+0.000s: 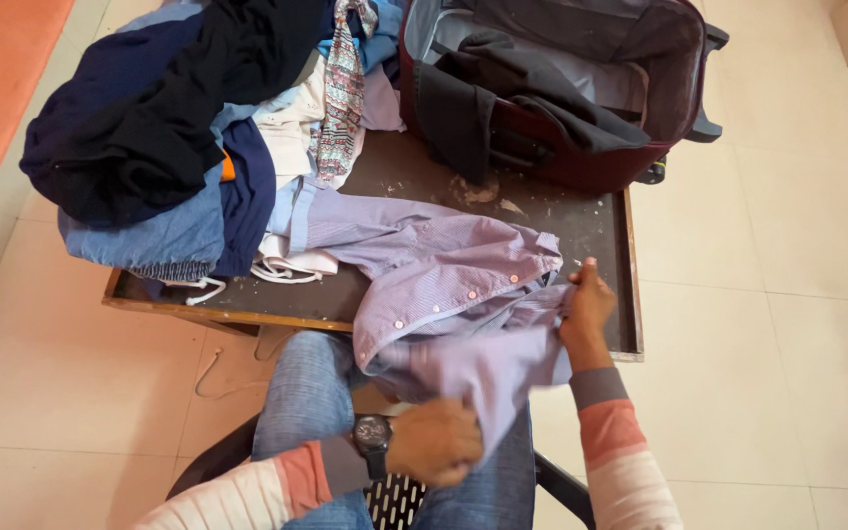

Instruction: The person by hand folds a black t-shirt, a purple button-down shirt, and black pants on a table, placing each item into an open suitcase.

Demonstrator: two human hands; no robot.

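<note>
Both our hands grip a pale lilac button-up cotton shirt (434, 285): our left hand (436, 442), a dark wristwatch (372, 433) on its wrist, bunches the near fabric over our lap, and our right hand (587, 304) pinches its edge by the table's right side. We sit at a low dark wooden table (596, 231) on a cream tiled floor (787, 245). Piled dark and blue clothes (164, 128) crowd its left; an open maroon fabric suitcase (581, 79) sits at the far end. Creased, the shirt drapes from tabletop to lap, its button row showing.
</note>
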